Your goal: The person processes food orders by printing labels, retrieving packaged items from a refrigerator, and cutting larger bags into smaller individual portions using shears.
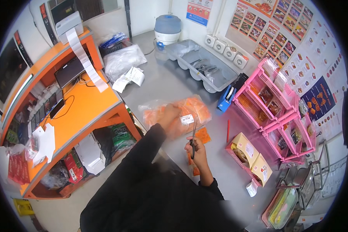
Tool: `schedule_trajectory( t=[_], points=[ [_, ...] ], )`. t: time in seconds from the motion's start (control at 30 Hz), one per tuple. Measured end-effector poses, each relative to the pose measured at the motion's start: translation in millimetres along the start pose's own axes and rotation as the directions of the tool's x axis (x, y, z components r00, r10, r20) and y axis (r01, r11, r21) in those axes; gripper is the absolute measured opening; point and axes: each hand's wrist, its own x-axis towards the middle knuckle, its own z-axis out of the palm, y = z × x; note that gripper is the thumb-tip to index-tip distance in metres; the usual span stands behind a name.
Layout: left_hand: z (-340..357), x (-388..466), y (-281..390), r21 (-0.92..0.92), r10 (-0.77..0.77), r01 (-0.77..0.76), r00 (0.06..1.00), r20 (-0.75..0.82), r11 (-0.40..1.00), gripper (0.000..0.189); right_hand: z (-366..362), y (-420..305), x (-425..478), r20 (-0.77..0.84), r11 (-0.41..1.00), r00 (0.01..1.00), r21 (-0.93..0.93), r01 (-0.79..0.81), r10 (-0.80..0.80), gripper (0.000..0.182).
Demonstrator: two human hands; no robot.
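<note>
A large clear plastic bag of orange sachets [201, 108] with a white handwritten label lies on the steel counter [142, 75] in front of me. My left hand [170, 114] rests on the bag's left part; its fingertips are hard to make out, so I cannot tell if it grips anything. In my right hand [197, 149] is a pair of scissors [193, 142] with black handles, blades pointing away from me, over the bag's near edge. One loose orange sachet [203, 135] lies beside the bag. Others [195, 169] lie partly behind my right hand.
Right of the bag stand a blue tape dispenser [226, 98], a red pen [228, 130], food boxes [246, 153] and pink plastic racks [266, 101]. A grey compartment tray [203, 63] with cutlery lies at the back. An orange desk [95, 101] with a label printer [69, 26] adjoins on the left.
</note>
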Motion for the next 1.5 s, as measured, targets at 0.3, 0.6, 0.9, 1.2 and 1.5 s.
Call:
schedule_trajectory(
  t=[0.3,0.6,0.9,1.2,1.5],
  points=[
    [-76.6,-47.9,-16.0,-0.173,-0.077,0.072,0.997,-0.024,0.982,0.034,16.5,-1.7,10.0,-0.141,0.999,0.989,-0.028,0.033,-0.037,0.036],
    [-99.5,-127.6,15.7,-0.446,0.028,0.027,0.993,0.116,0.895,0.037,40.3,-14.6,71.6,-0.192,0.985,0.970,0.051,0.163,-0.150,0.035],
    [-72.1,-133.9,53.3,-0.267,-0.139,0.213,0.952,0.272,0.940,0.037,51.0,-79.6,47.9,-0.140,0.808,0.810,-0.276,0.520,-0.569,0.025],
    [-54.4,-143.4,66.2,-0.045,0.083,-0.071,0.923,0.375,0.996,0.035,18.7,-107.2,65.8,-0.237,0.963,0.941,0.063,0.263,-0.241,0.033],
    [-69.1,-112.2,95.2,0.077,-0.029,-0.020,0.809,0.587,0.997,0.076,-45.7,-42.9,-20.4,0.423,0.956,0.904,-0.287,0.065,0.066,0.040]
  ],
)
